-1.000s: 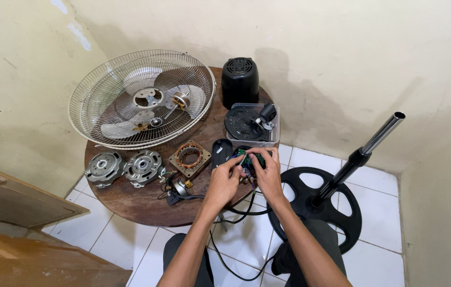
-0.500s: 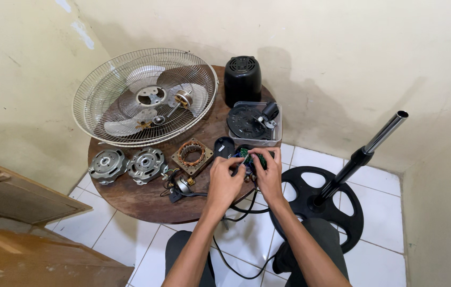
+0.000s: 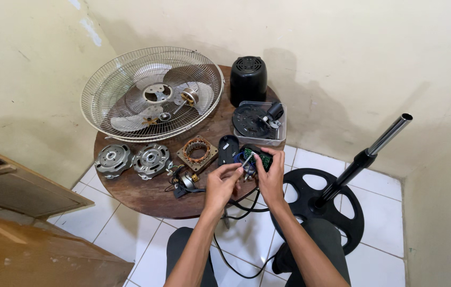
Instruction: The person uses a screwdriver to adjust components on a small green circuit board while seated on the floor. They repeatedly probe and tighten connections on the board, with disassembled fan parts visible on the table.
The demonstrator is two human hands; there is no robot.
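A small black switch housing (image 3: pixel 256 159) w/ green circuit board is gripped in the right hand (image 3: pixel 271 178), fingers curled, at the round wooden table (image 3: pixel 145 196) edge. A thin tool is pinched by the left hand (image 3: pixel 220 185) (tip on board). Counted: 2 motor end caps (image 3: pixel 132 159), 1 stator (image 3: pixel 197 152), 1 fan guard (image 3: pixel 151 93), 1 black motor cover (image 3: pixel 248 79), 1 clear tray (image 3: pixel 260 123), 1 fan stand (image 3: pixel 337 196).

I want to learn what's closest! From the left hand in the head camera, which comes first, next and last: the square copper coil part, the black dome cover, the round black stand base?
1. Square copper coil part: just up-left of the left hand, on the table.
2. Round black stand base: off to the right, on the floor.
3. Black dome cover: far back on the table, near the wall.
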